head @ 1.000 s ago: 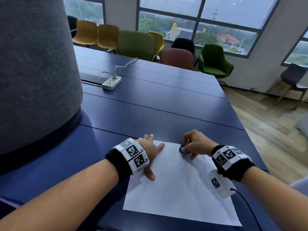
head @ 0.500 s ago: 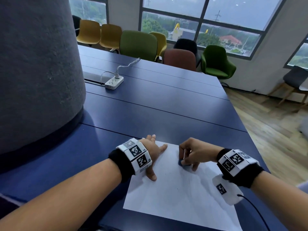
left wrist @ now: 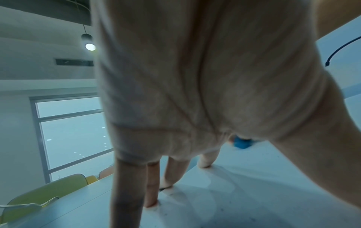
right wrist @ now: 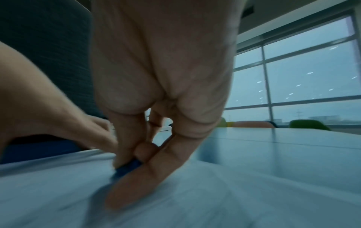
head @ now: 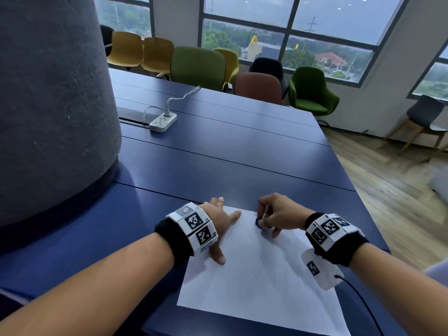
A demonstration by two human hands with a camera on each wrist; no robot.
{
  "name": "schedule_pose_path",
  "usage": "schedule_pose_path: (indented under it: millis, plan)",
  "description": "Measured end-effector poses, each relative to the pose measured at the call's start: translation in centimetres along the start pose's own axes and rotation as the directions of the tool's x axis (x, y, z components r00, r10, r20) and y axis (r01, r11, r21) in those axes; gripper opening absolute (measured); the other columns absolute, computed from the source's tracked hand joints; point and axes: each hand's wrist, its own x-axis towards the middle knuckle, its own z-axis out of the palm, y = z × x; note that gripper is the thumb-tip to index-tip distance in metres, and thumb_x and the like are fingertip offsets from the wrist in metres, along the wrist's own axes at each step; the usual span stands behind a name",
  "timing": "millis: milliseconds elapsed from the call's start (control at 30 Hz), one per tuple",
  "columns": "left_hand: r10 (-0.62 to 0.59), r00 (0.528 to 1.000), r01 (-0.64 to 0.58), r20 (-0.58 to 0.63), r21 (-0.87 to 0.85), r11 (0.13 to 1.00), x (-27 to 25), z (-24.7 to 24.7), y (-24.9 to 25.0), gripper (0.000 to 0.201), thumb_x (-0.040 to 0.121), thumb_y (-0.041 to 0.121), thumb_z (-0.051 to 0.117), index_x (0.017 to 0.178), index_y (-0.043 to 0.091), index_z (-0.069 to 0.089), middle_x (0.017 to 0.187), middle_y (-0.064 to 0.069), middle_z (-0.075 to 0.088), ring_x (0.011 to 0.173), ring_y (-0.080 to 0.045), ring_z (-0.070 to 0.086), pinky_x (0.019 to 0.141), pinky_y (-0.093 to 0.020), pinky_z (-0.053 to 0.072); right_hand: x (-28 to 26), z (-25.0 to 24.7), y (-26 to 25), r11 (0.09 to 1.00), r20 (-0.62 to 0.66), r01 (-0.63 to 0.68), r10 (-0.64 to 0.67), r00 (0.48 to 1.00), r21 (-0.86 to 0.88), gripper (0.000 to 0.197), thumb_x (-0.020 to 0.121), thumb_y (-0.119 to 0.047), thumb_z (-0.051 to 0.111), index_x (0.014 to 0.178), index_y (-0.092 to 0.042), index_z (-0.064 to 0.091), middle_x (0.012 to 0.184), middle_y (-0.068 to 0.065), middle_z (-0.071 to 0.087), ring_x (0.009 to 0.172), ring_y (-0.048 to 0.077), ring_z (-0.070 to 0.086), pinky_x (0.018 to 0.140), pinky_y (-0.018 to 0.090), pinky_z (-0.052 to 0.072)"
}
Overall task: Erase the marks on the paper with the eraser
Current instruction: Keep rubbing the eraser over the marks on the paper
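Observation:
A white sheet of paper [head: 261,282] lies on the dark blue table [head: 218,161] near its front edge, with faint pencil marks [head: 274,275] down its middle. My left hand [head: 221,221] lies flat with spread fingers on the sheet's upper left corner, holding it down. My right hand [head: 269,218] pinches a small blue eraser [head: 260,223] and presses it on the paper near the top edge. The eraser [right wrist: 126,167] shows between thumb and fingers in the right wrist view, and as a blue spot [left wrist: 242,142] in the left wrist view.
A large grey felt-covered column [head: 48,105] stands on the table at my left. A white power strip [head: 163,122] with its cable lies further back. Coloured chairs [head: 198,66] line the far edge below the windows. Wooden floor [head: 388,190] lies to the right of the table.
My right hand with the eraser has rubbed over the upper part of the sheet, toward me and back up. The left hand has stayed flat on the corner.

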Motion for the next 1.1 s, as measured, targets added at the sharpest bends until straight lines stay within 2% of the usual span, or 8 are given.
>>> schedule_pose_path:
  millis: [100, 267, 400, 567, 700, 867, 1000, 1100]
  plan:
    - [0.005, 1.000, -0.005, 0.005, -0.002, 1.000, -0.1, 0.0, 0.1, 0.133, 0.066, 0.058, 0.081, 0.153, 0.033, -0.016, 0.160, -0.021, -0.014, 0.148, -0.037, -0.003, 0.116, -0.048, 0.019, -1.0, 0.7, -0.4, 0.999, 0.241, 0.028, -0.018, 0.970, -0.039, 0.012, 0.082, 0.001, 0.068, 0.078, -0.010, 0.064, 0.093, 0.025, 0.069, 0.067, 0.026, 0.067, 0.063, 0.038, 0.061]
    - [0.008, 1.000, -0.008, 0.002, -0.003, 1.000, -0.2, -0.1, 0.1, 0.132, 0.067, 0.058, 0.080, 0.153, 0.032, -0.017, 0.160, -0.021, -0.014, 0.149, -0.037, -0.004, 0.116, -0.049, 0.019, -0.2, -0.8, 0.4, 0.999, 0.009, -0.042, 0.043, 0.999, -0.030, 0.010, 0.081, -0.001, 0.070, 0.077, -0.008, 0.064, 0.077, 0.013, 0.064, 0.067, 0.030, 0.067, 0.064, 0.043, 0.062]
    - [0.002, 1.000, -0.002, 0.015, -0.011, 1.000, -0.2, -0.2, 0.1, 0.133, 0.067, 0.058, 0.081, 0.153, 0.033, -0.018, 0.160, -0.020, -0.015, 0.149, -0.037, -0.006, 0.116, -0.048, 0.019, -1.7, 0.1, 0.0, 0.994, 0.228, -0.005, 0.029, 0.973, -0.106, 0.011, 0.080, 0.000, 0.069, 0.077, -0.011, 0.067, 0.089, 0.020, 0.069, 0.070, 0.031, 0.069, 0.069, 0.044, 0.062]
    - [0.000, 1.000, 0.000, 0.016, -0.014, 1.000, -0.4, -0.3, 0.0, 0.133, 0.067, 0.057, 0.080, 0.153, 0.032, -0.017, 0.160, -0.019, -0.015, 0.148, -0.037, -0.007, 0.116, -0.050, 0.016, -1.0, -0.7, 0.7, 0.998, -0.001, -0.059, 0.059, 0.998, -0.017, 0.008, 0.082, -0.003, 0.070, 0.080, -0.007, 0.064, 0.081, 0.014, 0.065, 0.068, 0.035, 0.070, 0.066, 0.046, 0.062]
    - [0.000, 1.000, 0.000, 0.006, -0.011, 1.000, -0.3, -0.1, 0.1, 0.133, 0.066, 0.057, 0.081, 0.153, 0.031, -0.016, 0.160, -0.020, -0.015, 0.148, -0.038, -0.005, 0.116, -0.049, 0.019, -2.5, 0.5, 0.1, 0.997, 0.268, 0.000, 0.021, 0.963, -0.078, 0.014, 0.080, -0.001, 0.070, 0.075, -0.013, 0.064, 0.077, 0.008, 0.066, 0.068, 0.029, 0.067, 0.067, 0.043, 0.062]
    - [0.005, 1.000, -0.004, 0.007, -0.019, 1.000, -0.5, -0.2, 0.1, 0.132, 0.067, 0.056, 0.081, 0.154, 0.031, -0.016, 0.160, -0.020, -0.015, 0.148, -0.039, -0.005, 0.116, -0.050, 0.018, -1.2, -0.7, 0.9, 0.998, 0.021, -0.059, 0.059, 0.998, -0.009, 0.009, 0.082, -0.005, 0.071, 0.081, -0.008, 0.063, 0.080, 0.013, 0.066, 0.069, 0.033, 0.070, 0.067, 0.046, 0.062]
    - [0.004, 1.000, -0.004, 0.010, -0.018, 1.000, -0.4, -0.2, 0.1, 0.133, 0.067, 0.056, 0.082, 0.154, 0.031, -0.016, 0.160, -0.021, -0.015, 0.148, -0.039, -0.005, 0.116, -0.049, 0.018, -2.9, 0.6, 0.3, 0.997, 0.306, 0.005, 0.018, 0.952, -0.074, 0.012, 0.080, 0.000, 0.069, 0.078, -0.011, 0.065, 0.082, 0.011, 0.069, 0.070, 0.030, 0.067, 0.069, 0.043, 0.062]
    - [0.005, 1.000, -0.005, 0.017, -0.018, 1.000, -0.5, -0.2, 0.2, 0.132, 0.067, 0.057, 0.081, 0.153, 0.031, -0.016, 0.160, -0.020, -0.016, 0.148, -0.038, -0.006, 0.116, -0.050, 0.017, -1.9, -0.3, 0.8, 0.997, 0.149, -0.039, 0.048, 0.988, -0.062, 0.010, 0.081, 0.000, 0.069, 0.079, -0.009, 0.065, 0.081, 0.011, 0.065, 0.067, 0.028, 0.067, 0.066, 0.043, 0.062]
